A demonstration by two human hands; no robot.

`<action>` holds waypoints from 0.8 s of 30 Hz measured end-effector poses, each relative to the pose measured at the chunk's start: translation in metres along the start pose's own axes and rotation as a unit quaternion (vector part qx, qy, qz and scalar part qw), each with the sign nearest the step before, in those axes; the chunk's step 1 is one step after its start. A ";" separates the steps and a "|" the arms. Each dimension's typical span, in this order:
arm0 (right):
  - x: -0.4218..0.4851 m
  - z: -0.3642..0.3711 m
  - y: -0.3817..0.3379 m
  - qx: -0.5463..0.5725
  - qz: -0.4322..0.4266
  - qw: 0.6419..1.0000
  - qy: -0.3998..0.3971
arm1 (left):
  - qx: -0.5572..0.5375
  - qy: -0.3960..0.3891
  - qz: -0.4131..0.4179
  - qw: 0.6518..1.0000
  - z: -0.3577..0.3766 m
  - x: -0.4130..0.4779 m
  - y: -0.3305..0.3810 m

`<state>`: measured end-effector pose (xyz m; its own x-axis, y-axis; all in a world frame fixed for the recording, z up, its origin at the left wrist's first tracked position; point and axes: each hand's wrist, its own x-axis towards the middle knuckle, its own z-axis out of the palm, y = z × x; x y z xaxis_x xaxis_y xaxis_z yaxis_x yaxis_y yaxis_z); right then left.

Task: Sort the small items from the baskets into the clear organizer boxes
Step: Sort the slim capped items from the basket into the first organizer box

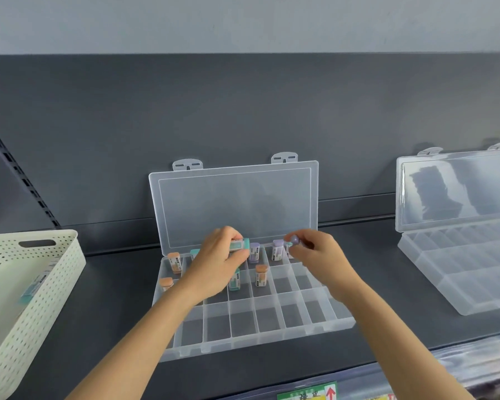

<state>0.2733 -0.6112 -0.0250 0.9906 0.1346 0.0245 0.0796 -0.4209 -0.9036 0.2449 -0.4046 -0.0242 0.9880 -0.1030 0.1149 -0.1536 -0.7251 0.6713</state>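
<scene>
"On the dark grey shelf (113,284), what lies under the hands?" asks the first.

"A clear organizer box (272,336), its lid (234,203) tipped up against the rear panel," says the second. "The person's left hand (220,264) is over the back rows, its grip closed round a teal-capped item (240,244) held sideways. The right hand (318,255), just beside it, has a narrow grip, pinching a small purple piece (294,240) at the fingertips."

"And inside the box?"

"Orange-capped items (174,262) stand upright in the leftmost compartments, with another nearer the middle. Purple-capped items (254,252) stand in the back row, between the two hands. A second teal one (234,280) is partly hidden behind the left hand, and the left forearm covers some of the compartments on that side."

"What else is around?"

"A white perforated basket (26,284) sits at the left edge, with a teal piece lying in it. A second organizer box (459,272) sits well apart on the right, lid raised too. A label strip (309,392) with a red arrow runs along the shelf's front edge."
</scene>
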 end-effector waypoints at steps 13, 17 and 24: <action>0.002 -0.018 0.028 -0.168 -0.046 0.983 0.063 | 0.084 -0.088 0.073 0.990 0.030 0.032 0.045; 0.000 -0.020 0.028 -0.166 -0.072 0.981 0.066 | 0.148 -0.109 0.086 0.979 0.038 0.036 0.052; 0.005 -0.015 0.033 -0.214 -0.088 0.972 0.051 | 0.230 -0.084 0.098 0.965 0.047 0.036 0.053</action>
<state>0.2828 -0.6381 -0.0483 0.9617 0.1575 0.2244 0.2658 -0.7364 -0.6221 0.2727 -0.4787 -0.0191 0.9346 -0.3505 0.0607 -0.3542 -0.9015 0.2486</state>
